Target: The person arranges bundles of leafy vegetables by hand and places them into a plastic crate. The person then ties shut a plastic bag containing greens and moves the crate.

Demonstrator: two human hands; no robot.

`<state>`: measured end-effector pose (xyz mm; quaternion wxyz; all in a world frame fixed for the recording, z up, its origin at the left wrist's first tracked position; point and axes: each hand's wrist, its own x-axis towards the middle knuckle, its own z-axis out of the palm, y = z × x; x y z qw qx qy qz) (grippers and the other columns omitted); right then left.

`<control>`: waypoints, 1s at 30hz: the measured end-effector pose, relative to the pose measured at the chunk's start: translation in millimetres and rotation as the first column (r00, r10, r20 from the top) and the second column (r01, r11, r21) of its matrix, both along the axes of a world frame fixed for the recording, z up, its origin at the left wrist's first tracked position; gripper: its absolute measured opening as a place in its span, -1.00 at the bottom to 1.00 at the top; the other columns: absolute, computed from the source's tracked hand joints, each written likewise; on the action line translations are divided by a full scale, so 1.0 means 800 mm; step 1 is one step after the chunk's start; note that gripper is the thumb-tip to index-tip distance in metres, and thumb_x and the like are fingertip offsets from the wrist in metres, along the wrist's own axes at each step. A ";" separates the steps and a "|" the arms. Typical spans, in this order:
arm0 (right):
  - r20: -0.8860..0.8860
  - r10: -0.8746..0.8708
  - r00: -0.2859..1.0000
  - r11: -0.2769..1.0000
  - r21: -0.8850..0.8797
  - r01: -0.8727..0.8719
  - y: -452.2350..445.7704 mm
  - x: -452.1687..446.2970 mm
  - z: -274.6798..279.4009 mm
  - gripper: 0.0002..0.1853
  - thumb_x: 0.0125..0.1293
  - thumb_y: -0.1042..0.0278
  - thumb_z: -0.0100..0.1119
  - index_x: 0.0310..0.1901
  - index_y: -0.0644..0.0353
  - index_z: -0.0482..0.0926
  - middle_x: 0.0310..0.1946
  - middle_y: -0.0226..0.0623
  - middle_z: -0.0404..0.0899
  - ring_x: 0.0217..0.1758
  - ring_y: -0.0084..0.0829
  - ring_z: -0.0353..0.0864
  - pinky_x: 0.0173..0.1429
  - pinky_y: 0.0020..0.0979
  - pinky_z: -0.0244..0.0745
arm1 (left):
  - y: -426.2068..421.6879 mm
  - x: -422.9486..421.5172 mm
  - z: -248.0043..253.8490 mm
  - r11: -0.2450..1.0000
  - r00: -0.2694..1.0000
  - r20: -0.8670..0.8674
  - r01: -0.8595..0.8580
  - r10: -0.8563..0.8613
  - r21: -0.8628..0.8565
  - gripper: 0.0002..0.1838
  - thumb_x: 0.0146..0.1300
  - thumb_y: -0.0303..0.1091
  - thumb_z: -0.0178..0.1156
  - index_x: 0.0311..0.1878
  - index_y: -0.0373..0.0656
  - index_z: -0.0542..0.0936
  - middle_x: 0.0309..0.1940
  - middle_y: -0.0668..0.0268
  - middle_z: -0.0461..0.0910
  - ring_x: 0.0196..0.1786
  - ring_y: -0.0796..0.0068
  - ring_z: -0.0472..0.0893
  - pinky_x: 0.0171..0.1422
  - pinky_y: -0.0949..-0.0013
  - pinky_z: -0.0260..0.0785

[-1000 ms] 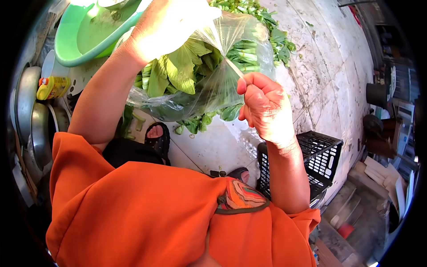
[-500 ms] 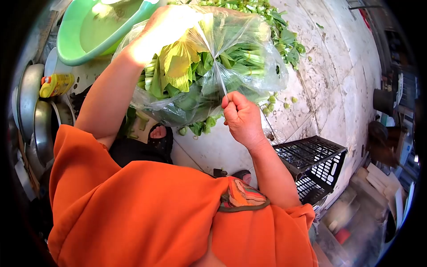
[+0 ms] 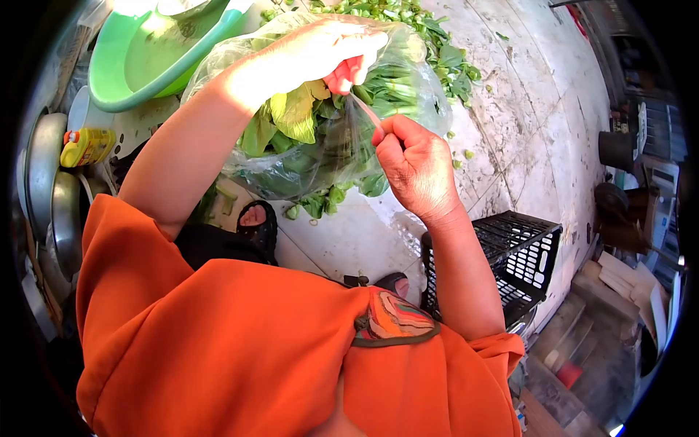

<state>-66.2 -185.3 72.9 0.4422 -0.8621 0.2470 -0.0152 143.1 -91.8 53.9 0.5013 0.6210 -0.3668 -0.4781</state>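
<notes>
A clear plastic bag [image 3: 273,177] full of leafy greens [image 3: 397,89] lies on the tiled floor in front of me. Large yellow-green leaves [image 3: 295,116] show on its left side. My right hand [image 3: 416,164] pinches the end of a thin twisted strip [image 3: 366,109] pulled taut from the bag's gathered neck. Over the bag, my left hand [image 3: 331,52] curls its fingers at the strip's other end, by the neck. Strong sunlight washes out the back of that hand. Whether the strip is the bag's own plastic or a separate tie, I cannot tell.
A green basin [image 3: 109,87] stands at upper left, with a yellow bottle [image 3: 87,148] and metal bowls [image 3: 45,156] below it. Loose trimmings [image 3: 453,62] lie beyond the bag. A black plastic crate [image 3: 520,251] sits right of my right forearm.
My left hand has moved right and down, its fingers coming to the bag's neck. My right hand has shifted slightly up and right, still pinching the strip.
</notes>
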 end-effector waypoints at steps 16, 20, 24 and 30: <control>0.334 -0.079 0.939 0.815 0.564 -0.132 -0.017 0.046 -0.018 -0.47 0.17 0.40 0.47 0.14 0.32 0.47 0.07 -0.24 0.54 -0.12 -0.48 0.62 0.07 -0.44 0.55 | 0.015 -0.013 -0.006 0.975 0.841 0.540 0.128 -0.009 -0.184 -0.90 0.28 -0.48 0.24 -0.26 -0.20 0.50 -0.45 0.33 0.53 -0.38 0.53 0.54 -0.24 0.37 0.45; 0.257 -0.045 0.965 0.851 0.516 -0.098 -0.027 0.047 -0.003 -0.49 0.18 0.36 0.47 0.12 0.31 0.50 -0.19 -0.33 0.68 -0.13 -0.56 0.63 0.02 -0.47 0.56 | 0.015 -0.005 -0.006 0.997 0.961 0.275 0.050 -0.034 -0.051 -0.97 0.35 -0.47 0.12 -0.24 -0.19 0.48 -0.42 0.35 0.54 -0.42 0.56 0.56 -0.32 0.44 0.44; 0.175 -0.120 0.977 0.965 0.250 0.074 -0.027 0.056 0.007 -0.74 0.23 0.34 0.39 -0.14 0.33 0.64 -0.40 -0.37 0.68 -0.31 -0.61 0.63 -0.14 -0.51 0.57 | 0.019 0.005 -0.010 0.999 0.985 0.170 0.020 -0.013 -0.042 -0.90 0.33 -0.42 0.09 -0.15 -0.22 0.50 -0.38 0.32 0.57 -0.45 0.51 0.59 -0.40 0.48 0.41; 0.027 -0.293 0.956 0.807 0.542 0.232 -0.001 0.039 -0.013 -0.85 0.24 0.46 0.32 -0.19 0.31 0.65 -0.46 -0.34 0.66 -0.58 -0.58 0.57 -0.50 -0.52 0.46 | 0.020 -0.001 -0.028 0.990 0.995 -0.013 -0.103 0.103 -0.094 -0.89 0.25 -0.39 0.17 -0.29 -0.25 0.55 -0.40 0.33 0.60 -0.37 0.53 0.60 -0.33 0.44 0.42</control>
